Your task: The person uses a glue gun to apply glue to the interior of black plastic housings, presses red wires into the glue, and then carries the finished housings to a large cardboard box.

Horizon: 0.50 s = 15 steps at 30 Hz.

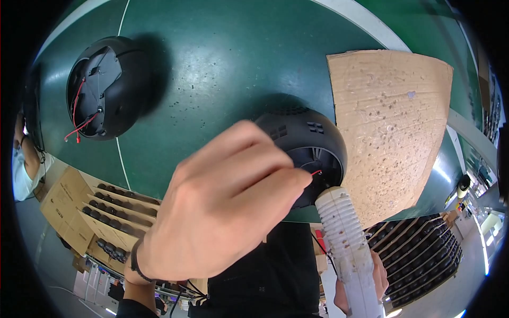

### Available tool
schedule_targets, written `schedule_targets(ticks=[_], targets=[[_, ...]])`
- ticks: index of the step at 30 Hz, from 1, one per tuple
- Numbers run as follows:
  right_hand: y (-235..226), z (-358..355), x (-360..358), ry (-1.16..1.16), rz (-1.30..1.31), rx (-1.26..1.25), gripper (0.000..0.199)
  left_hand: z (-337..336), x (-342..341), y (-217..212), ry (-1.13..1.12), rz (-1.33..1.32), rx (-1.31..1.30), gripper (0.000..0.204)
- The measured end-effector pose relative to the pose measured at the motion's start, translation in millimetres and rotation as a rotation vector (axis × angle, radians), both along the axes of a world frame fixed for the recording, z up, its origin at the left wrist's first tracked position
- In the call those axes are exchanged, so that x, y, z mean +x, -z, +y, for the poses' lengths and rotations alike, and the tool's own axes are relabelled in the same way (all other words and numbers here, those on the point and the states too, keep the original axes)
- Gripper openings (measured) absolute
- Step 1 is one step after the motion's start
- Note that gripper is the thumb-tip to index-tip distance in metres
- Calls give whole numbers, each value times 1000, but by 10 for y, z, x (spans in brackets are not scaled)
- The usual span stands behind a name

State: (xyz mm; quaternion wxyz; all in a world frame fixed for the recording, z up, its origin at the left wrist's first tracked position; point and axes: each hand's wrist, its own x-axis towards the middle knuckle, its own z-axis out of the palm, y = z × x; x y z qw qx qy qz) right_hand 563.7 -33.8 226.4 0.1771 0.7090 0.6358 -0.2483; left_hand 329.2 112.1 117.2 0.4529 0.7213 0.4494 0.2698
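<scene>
My left hand (228, 196) reaches across the middle with its fingers pinched on a thin red wire (316, 173). The wire's tip shows just past my fingertips, inside the opening of a black round housing (323, 135) with vent slots. Lower right, my right hand (377, 281) is wrapped round a white, ribbed tool that looks like a glue gun (344, 228). Its upper end meets the near rim of the housing; whether it touches cannot be seen. My left hand covers part of the housing and the rest of the wire.
Another black round housing (127, 90) lies far left on the green table (212, 58), red wires hanging from its opening. A spotted cardboard sheet (392, 132) covers the right side. Racks of black round parts (419, 254) stand beyond the near edge. Another person (32, 164) is at far left.
</scene>
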Motion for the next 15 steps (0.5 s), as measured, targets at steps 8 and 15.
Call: schedule_targets(ticks=[8,15], targets=[[3,-13,4,51,20,0,43,-343,43,-160,-112,121,-68,29],[55,14,24,78,42,-21,43,-496,72,-101,127,163,142,26]])
